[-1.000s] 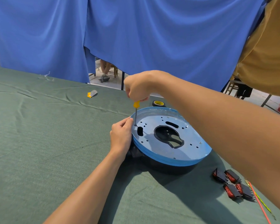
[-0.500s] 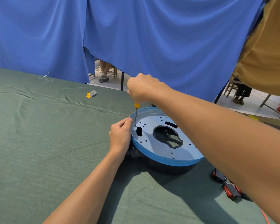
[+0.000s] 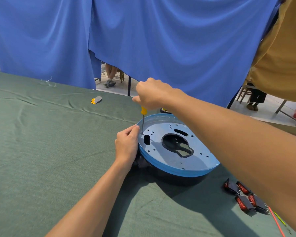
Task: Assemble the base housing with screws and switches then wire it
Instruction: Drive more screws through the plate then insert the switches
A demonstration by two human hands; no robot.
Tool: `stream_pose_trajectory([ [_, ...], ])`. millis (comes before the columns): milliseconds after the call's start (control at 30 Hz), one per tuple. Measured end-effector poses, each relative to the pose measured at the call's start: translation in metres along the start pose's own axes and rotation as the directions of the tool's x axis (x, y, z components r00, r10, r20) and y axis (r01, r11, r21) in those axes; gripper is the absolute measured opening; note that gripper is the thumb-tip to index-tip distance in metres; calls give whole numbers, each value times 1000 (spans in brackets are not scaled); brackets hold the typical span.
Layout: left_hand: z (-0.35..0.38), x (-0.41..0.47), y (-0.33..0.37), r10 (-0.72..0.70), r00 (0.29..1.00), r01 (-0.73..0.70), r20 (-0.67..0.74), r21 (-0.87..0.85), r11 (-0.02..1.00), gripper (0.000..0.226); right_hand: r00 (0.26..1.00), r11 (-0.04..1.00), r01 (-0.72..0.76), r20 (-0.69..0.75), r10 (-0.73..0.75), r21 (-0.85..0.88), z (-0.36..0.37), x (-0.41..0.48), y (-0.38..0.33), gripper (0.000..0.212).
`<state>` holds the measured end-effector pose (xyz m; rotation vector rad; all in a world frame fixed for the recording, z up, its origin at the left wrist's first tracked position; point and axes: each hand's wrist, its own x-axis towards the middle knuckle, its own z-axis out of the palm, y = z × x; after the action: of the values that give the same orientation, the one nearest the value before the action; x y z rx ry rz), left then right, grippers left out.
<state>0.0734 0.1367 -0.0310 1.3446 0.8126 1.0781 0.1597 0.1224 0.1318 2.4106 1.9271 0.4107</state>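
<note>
The right hand is closed in a fist around the yellow handle of a screwdriver, which stands nearly upright with its tip set into a small hole near the rim of the base housing, at about 10 o'clock on the round plate. The left hand is cupped against the housing's rim at 9 o'clock, fingers curled over the edge just beside the shaft, bracing the part; whether it also pinches the screw itself cannot be told, since the screw head is too small to see.

This looks like the screw-driving step, early in the task: many holes around the plate still appear bare, and the slots stand empty. The next move probably calls for turning the handle while pressing straight down, keeping the shaft upright so the tip does not slip out, with the left hand holding the housing from spinning on the green cloth.

Farther out, the red-and-black switches lie in a loose cluster at 4 o'clock from the housing, well apart from it and not yet fitted, with thin wires just beyond them. A roll of tape peeks out at 12 o'clock behind the rim, and a small yellow-and-grey item lies at 10 o'clock, well apart
</note>
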Motion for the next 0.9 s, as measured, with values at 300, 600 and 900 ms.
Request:
stream_pose_trajectory([
  [300, 1, 2, -3, 24, 1000, -24, -5, -9, 1000, 38, 956, 994, 92, 272, -106, 66, -20, -2, -11, 21],
  [600, 1, 2, -1, 4, 1000, -4, -4, -26, 1000, 32, 997, 991, -46, -51, 53, 123, 8, -3, -4, 40],
  [900, 1, 2, -2, 13, 1000, -13, -4, -32, 999, 32, 981, 994, 98, 164, -105, 49, -21, -14, -10, 18],
])
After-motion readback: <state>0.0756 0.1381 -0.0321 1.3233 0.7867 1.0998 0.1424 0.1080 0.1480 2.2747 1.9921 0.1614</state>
